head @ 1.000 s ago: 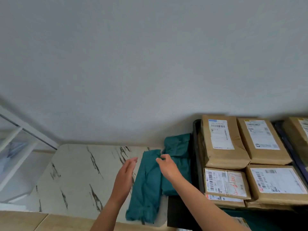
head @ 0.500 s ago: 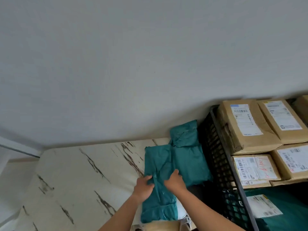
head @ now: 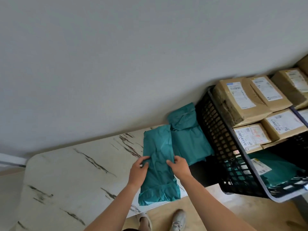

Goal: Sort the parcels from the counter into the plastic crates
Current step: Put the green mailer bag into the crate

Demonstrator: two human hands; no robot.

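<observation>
A long teal plastic parcel (head: 159,165) lies on the marble counter (head: 70,177) with its near end over the front edge. My left hand (head: 138,172) grips its left side, thumb on top. My right hand (head: 180,165) grips its right side. A second teal parcel (head: 188,139) lies beside it, against the black plastic crate (head: 221,147). The crate holds several brown cardboard parcels (head: 236,100) with white labels and a teal parcel (head: 275,165) lower down.
A grey wall (head: 133,55) rises behind the counter. Another crate's rim (head: 298,114) shows at the far right with more brown parcels. Wooden floor (head: 216,210) and my two feet are below the counter's front edge.
Both hands came from hovering at the parcel's far end down to its middle and took hold of its two sides. The view swung left and down.
</observation>
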